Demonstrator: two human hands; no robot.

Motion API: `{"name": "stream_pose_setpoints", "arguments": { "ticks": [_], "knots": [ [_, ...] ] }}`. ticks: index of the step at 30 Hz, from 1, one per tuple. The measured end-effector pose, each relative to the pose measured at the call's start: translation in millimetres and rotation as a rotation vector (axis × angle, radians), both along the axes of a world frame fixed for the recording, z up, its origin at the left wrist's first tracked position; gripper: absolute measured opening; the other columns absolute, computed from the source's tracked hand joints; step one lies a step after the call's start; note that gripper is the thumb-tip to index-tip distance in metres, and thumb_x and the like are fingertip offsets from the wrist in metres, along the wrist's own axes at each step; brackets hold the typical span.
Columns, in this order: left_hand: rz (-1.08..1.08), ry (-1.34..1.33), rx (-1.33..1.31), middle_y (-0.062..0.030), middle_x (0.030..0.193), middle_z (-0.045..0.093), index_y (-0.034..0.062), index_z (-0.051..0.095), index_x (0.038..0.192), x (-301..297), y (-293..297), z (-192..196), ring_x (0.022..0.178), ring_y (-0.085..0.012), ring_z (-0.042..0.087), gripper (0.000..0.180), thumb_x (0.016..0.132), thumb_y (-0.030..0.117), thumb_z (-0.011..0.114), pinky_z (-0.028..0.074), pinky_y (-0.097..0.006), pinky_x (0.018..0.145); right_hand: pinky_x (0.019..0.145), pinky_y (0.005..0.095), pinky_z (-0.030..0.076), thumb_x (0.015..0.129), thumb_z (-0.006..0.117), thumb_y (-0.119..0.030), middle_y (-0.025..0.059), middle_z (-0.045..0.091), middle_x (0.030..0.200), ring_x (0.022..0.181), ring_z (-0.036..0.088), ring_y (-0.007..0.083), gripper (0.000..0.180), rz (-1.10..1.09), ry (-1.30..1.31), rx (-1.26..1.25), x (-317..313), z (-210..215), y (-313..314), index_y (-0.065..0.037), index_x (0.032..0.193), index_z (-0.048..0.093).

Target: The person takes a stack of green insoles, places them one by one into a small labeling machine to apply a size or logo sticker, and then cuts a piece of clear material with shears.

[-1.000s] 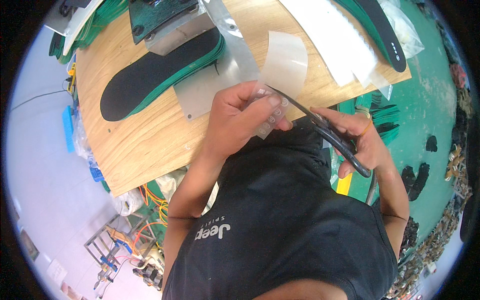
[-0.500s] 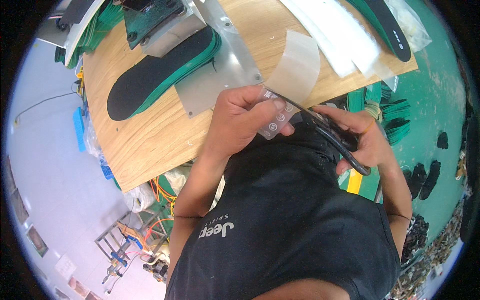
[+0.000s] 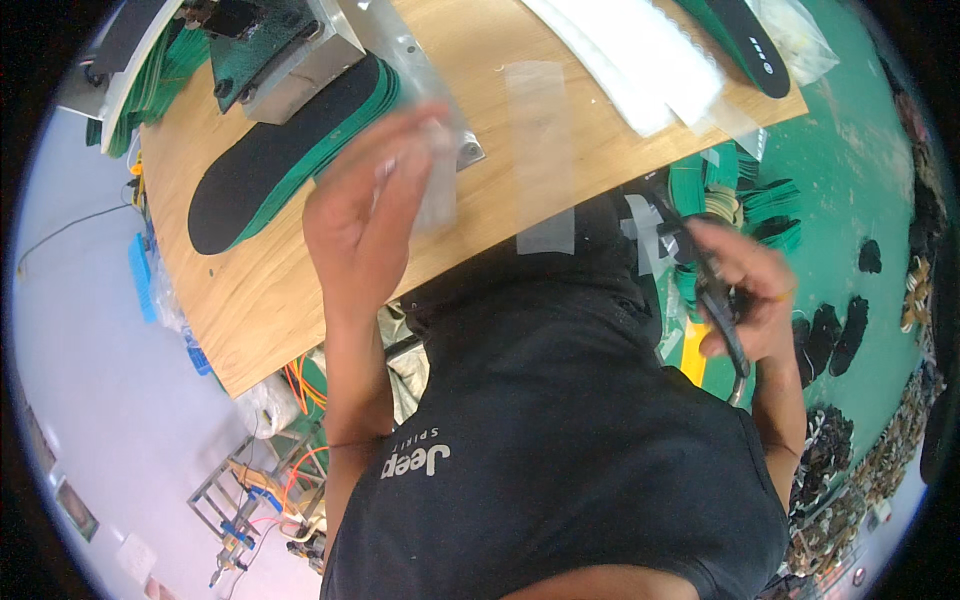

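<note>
My left hand [image 3: 365, 200], smeared by motion, is raised over the near part of the table. Its closed fingers hold a small translucent film piece [image 3: 437, 190], also blurred. Just beyond that hand lies a stack of black-topped green insoles [image 3: 290, 165]. My right hand [image 3: 750, 285] is off the table's near edge at the right, its fingers wrapped round black-handled scissors [image 3: 718, 300]. The blades point up and away, partly lost in blur against dark cloth. Between the hands, a strip of translucent film [image 3: 540, 150] lies on the table, one end hanging over the edge.
A metal machine block [image 3: 305, 75] stands beyond the insoles, near a metal plate [image 3: 465, 148]. White sheets [image 3: 640, 70] and another insole [image 3: 745, 45] lie at the far right. Bundled green strips [image 3: 775, 205] and dark insole shapes [image 3: 850, 335] are below, over the green floor.
My left hand has swung left with the film piece, away from the scissors. My right hand has moved slightly right and down with the scissors. The longer film strip now lies flat on the table.
</note>
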State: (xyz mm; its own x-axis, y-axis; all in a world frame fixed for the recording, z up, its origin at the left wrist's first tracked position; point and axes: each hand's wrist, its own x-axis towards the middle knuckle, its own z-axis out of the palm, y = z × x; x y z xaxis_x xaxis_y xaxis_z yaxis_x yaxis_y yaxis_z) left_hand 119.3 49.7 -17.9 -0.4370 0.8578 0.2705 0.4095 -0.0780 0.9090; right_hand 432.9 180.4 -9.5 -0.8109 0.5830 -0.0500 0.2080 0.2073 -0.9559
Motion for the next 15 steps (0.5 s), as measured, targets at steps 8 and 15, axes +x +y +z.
{"name": "stream_pose_setpoints", "arguments": {
  "ticks": [8,15],
  "knots": [
    [-1.002,0.215,0.007,-0.0092,0.082,0.066,0.0076,0.064,0.097,97.8,5.3,-1.4,0.073,-0.0275,0.064,0.015,0.089,0.018,0.057,0.050,-0.039,0.064,0.078,0.0199,0.044,0.077,0.074,-0.009,0.0011,0.063,0.098,0.088,0.057,0.0066,0.060,-0.173,0.048,0.529,-99.8,17.8,81.3,-0.008,0.131,0.049],
    [-0.295,-0.426,0.072,-0.0153,0.103,0.067,-0.0035,0.064,0.107,33.6,-22.8,0.3,0.092,-0.0201,0.064,0.028,0.096,0.015,0.046,0.049,-0.032,0.082,0.089,0.0336,0.046,0.081,0.068,-0.010,0.0171,0.059,0.115,0.101,0.059,0.0294,0.048,0.042,-0.076,1.325,-137.0,7.2,115.9,-0.003,0.126,0.053]
  ]
}}
